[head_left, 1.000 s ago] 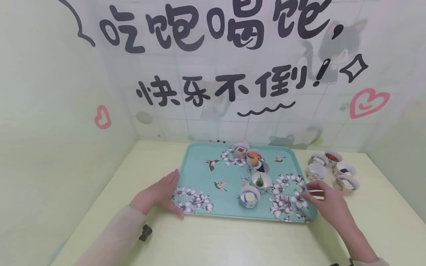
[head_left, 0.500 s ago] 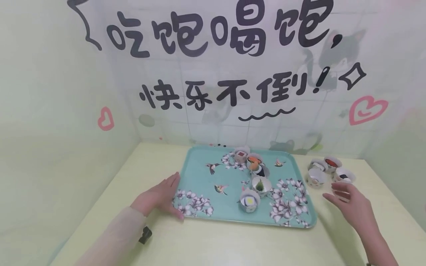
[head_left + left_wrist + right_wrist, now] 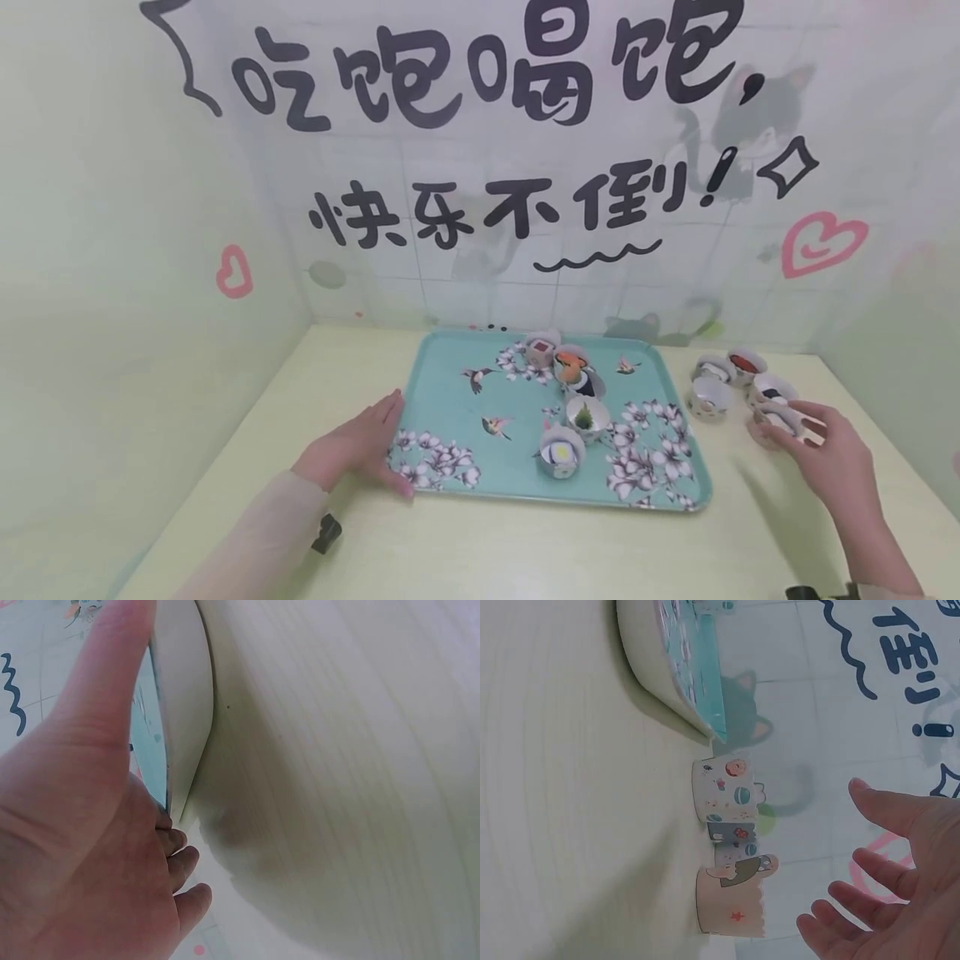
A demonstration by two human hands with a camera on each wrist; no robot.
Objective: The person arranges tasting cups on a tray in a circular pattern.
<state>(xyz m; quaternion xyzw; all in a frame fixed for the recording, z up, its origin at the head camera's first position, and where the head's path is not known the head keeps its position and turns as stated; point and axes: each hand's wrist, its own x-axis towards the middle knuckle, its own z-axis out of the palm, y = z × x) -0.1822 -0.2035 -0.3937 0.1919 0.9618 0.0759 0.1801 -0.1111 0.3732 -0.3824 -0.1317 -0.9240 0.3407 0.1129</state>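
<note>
My left hand (image 3: 352,446) rests at the front left corner of a teal flowered tray (image 3: 446,412), fingers along its left side and thumb at the front edge. In the left wrist view the thumb (image 3: 109,671) lies along the tray's raised side. On the right, my right hand (image 3: 840,458) hovers at a pinkish paper cup (image 3: 763,432) holding a piece of sushi. Seen from the right wrist, the fingers are spread and apart from that pink cup (image 3: 730,906). Several sushi cups stand on the tray, among them one with a yellow-topped piece (image 3: 561,457).
Beside the tray's right edge stand more paper cups, including a white one (image 3: 709,400), one with red filling (image 3: 745,367) and one with a black-banded piece (image 3: 772,390). A printed sheet (image 3: 480,283) covers the wall behind the pale table (image 3: 480,546).
My right hand has left the tray's right edge and moved right to the pinkish cup at the front of the group. My left hand stays at the tray's left corner.
</note>
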